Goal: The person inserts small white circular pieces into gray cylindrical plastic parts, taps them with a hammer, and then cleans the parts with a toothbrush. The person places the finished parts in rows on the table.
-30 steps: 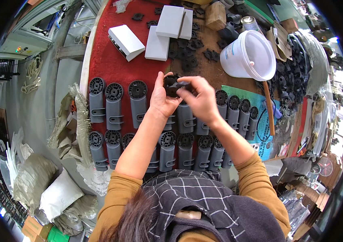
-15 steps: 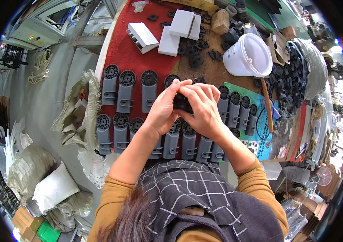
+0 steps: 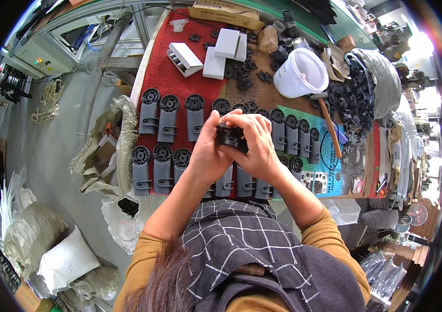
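Over the middle of the table, my left hand (image 3: 206,151) and my right hand (image 3: 258,145) are closed together on a black round plastic part (image 3: 231,137). My fingers cover much of it, so its full shape is hidden. Beneath and around my hands stand two rows of grey plastic leg pieces (image 3: 167,124), each with a black ribbed disc at its upper end. Several of those in the nearer row are partly hidden by my forearms. Beyond my hands, small black star-shaped parts (image 3: 244,83) lie in a loose pile.
White boxes (image 3: 213,63) lie on the red mat (image 3: 161,60). A white bucket (image 3: 289,83) stands at the back right, with a wooden-handled hammer (image 3: 330,125) beside it. Black parts (image 3: 353,96) are heaped to the right. An open woven sack (image 3: 127,122) stands by the table's left edge.
The view has shifted slightly. Both hands have turned a little, leaving more of the black part showing between them. They still hold it together.
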`<state>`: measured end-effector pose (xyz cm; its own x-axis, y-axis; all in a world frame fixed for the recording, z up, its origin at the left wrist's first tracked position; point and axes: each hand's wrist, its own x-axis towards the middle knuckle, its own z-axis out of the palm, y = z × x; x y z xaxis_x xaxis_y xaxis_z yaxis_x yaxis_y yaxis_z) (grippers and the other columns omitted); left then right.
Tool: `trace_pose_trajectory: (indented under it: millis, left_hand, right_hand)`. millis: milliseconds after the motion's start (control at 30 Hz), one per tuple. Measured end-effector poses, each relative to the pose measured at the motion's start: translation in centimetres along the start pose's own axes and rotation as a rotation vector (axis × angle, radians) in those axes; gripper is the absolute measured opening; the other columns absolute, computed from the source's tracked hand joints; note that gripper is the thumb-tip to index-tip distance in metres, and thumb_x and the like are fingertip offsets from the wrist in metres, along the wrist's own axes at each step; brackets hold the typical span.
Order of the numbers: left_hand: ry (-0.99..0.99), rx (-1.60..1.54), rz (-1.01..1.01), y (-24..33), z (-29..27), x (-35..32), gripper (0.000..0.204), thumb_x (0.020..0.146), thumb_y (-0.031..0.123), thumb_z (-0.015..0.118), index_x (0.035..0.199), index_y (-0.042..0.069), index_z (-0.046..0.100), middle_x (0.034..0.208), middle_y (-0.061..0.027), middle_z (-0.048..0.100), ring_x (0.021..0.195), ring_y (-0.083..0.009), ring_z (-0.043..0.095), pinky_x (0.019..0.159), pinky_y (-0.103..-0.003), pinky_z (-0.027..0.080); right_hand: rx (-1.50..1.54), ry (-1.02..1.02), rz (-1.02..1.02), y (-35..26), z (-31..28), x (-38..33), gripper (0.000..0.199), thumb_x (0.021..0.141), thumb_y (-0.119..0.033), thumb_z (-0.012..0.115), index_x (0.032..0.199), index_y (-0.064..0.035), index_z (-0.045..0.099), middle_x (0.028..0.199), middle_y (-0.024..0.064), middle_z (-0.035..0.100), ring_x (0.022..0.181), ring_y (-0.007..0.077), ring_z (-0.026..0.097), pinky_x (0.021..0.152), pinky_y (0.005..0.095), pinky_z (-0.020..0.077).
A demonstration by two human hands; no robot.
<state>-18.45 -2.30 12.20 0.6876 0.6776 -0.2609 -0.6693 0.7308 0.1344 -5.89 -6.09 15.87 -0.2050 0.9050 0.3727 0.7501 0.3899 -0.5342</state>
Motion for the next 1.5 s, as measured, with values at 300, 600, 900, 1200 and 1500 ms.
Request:
trace_pose_trajectory:
  millis: [300,600,900,1200,1500]
  left_hand:
    - [-0.018,-0.134,-0.051,0.5,0.2,-1.0,0.058,0.099,0.057,0.035,0.114,0.007,0.059,0.106,-0.0109,0.063,0.101,-0.0235,0.060,0.093,-0.040,0.049]
    - [0.177,-0.151,0.054,-2.7,0.2,0.7,0.020,0.099,0.027,0.054,0.106,0.008,0.057,0.092,-0.0029,0.056,0.087,-0.0165,0.058,0.080,-0.033,0.053]
    - [0.155,-0.043,0.378,-2.8,1.7,-0.2,0.017,0.100,0.015,0.045,0.111,0.007,0.057,0.092,-0.0024,0.055,0.084,-0.0122,0.055,0.077,-0.028,0.050]
    - [-0.016,0.217,0.022,-0.1,1.6,-2.1,0.045,0.103,0.037,0.038,0.128,0.003,0.053,0.106,-0.0060,0.061,0.095,-0.0146,0.061,0.083,-0.031,0.053]
    - [-0.056,0.368,-0.080,-0.2,1.7,-3.2,0.055,0.098,0.054,0.041,0.113,0.004,0.057,0.098,-0.0067,0.064,0.083,-0.0127,0.063,0.071,-0.027,0.054]
  right_hand:
    - [-0.063,0.194,0.000,-3.4,0.4,-0.6,0.047,0.069,-0.012,0.078,0.112,-0.0065,0.062,0.104,0.0098,0.065,0.103,0.0291,0.057,0.095,0.0410,0.0385]
    - [0.463,0.517,0.603,-5.0,2.5,-2.7,0.045,0.084,0.004,0.068,0.125,0.0012,0.051,0.113,0.0075,0.058,0.099,0.0121,0.059,0.087,0.0250,0.0490]
    - [0.185,0.372,0.432,-5.1,1.7,-3.5,0.045,0.081,0.004,0.070,0.121,-0.0014,0.051,0.116,0.0070,0.052,0.104,0.0145,0.055,0.091,0.0281,0.0471]
    - [0.204,0.286,0.227,-4.3,0.3,-3.5,0.057,0.069,-0.008,0.081,0.118,-0.0083,0.051,0.111,0.0129,0.057,0.096,0.0302,0.056,0.084,0.0379,0.0462]
    - [-0.017,0.113,0.041,-4.1,-1.3,-3.1,0.075,0.062,-0.015,0.083,0.128,-0.0131,0.048,0.116,0.0052,0.061,0.108,0.0294,0.047,0.096,0.0435,0.0309]
